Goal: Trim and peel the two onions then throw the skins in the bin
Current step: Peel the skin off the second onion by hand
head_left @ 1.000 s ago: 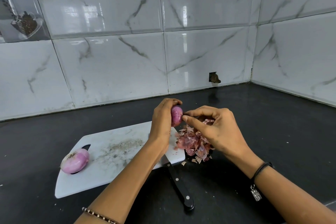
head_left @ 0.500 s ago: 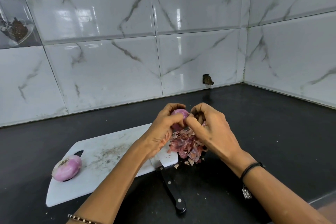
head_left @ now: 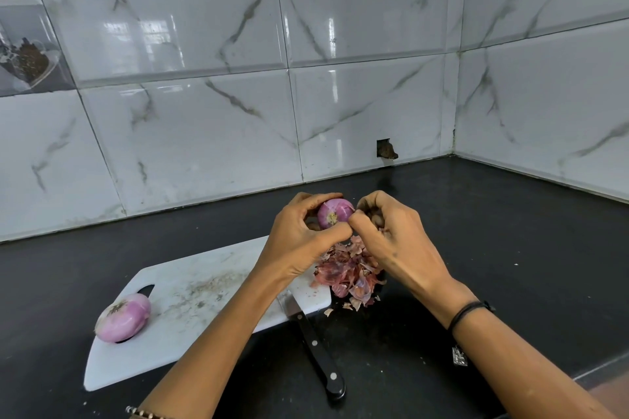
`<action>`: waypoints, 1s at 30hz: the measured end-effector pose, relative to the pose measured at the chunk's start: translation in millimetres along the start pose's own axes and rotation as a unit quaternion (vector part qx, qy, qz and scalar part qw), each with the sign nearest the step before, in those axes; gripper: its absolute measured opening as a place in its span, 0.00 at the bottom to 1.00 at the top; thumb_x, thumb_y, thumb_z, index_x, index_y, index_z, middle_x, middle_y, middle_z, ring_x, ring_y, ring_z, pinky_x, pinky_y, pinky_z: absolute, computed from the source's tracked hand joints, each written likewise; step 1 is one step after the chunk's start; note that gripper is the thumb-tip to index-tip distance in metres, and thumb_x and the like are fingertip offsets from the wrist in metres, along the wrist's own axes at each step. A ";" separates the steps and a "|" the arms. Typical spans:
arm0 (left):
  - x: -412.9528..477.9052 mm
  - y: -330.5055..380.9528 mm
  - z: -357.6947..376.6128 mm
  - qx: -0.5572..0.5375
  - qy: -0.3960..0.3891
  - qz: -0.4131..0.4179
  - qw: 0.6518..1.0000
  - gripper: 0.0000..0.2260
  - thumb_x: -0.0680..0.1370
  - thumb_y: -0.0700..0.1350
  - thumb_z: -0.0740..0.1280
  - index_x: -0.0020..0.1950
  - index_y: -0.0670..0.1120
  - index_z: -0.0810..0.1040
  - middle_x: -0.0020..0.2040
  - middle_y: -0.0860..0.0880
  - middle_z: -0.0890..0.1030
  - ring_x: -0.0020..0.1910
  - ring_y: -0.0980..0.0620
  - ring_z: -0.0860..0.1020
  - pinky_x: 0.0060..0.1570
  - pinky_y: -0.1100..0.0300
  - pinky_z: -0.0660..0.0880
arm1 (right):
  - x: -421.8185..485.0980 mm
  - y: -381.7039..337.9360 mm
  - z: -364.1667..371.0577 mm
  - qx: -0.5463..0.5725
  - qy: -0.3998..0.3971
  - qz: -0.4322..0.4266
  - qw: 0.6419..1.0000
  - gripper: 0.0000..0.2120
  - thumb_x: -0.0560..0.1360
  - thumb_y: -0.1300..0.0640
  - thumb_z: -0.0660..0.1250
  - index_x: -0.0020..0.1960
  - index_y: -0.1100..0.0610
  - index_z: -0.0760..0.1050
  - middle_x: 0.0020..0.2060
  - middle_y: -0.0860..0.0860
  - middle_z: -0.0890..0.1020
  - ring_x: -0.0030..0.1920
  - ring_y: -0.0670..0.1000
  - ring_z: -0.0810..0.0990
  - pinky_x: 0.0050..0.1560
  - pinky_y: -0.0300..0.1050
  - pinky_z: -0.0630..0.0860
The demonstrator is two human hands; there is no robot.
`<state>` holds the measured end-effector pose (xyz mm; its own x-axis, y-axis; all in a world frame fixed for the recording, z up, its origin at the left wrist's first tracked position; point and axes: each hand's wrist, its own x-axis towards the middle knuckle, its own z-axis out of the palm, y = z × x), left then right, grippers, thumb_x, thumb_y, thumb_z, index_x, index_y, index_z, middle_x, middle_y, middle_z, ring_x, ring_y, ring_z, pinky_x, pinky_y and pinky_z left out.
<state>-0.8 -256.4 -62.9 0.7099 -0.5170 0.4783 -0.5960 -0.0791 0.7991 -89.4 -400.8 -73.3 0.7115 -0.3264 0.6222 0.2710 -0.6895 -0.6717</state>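
Counter (head_left: 510, 248) of dark stone carries a white cutting board (head_left: 211, 299) at near left, where one peeled onion (head_left: 123, 317) rests out of the way. Skins (head_left: 350, 274) sit heaped off the board's right end, directly under the work so scraps drop there. A knife (head_left: 318, 347) lies nearby. The left hand (head_left: 303, 238) grips the second onion (head_left: 335, 213), now turned cut face toward the camera; the right hand (head_left: 391, 238), earlier pinching its side, curls clenched on a skin scrap beside it.

Cutting board (head_left: 190, 313) on the counter (head_left: 510, 248), one onion (head_left: 123, 317) at the board's 9 o'clock end, knife (head_left: 318, 347) at its 4 o'clock corner, pile of skins (head_left: 350, 277) at its 3 o'clock edge, second onion (head_left: 335, 213) above the pile between left hand (head_left: 299, 241) and right hand (head_left: 398, 241), wall tiles (head_left: 204, 133) at 12 o'clock.
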 end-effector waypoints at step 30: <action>2.0 -3.7 2.7 0.070 0.078 0.030 0.994 0.25 0.65 0.60 0.73 0.60 0.53 0.83 0.52 0.57 0.83 0.49 0.63 0.81 0.47 0.71 0.77 | -2.1 -4.1 -0.9 0.089 -0.020 -0.016 0.996 0.04 0.81 0.55 0.64 0.52 0.55 0.75 0.26 0.43 0.73 0.27 0.42 0.69 0.32 0.33 0.68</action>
<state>1.8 -259.4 -65.9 0.7148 -0.3866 0.5828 -0.6773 -0.1749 0.7146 -92.6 -397.9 -71.5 0.7247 -0.2777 0.6306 0.4022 -0.5726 -0.7144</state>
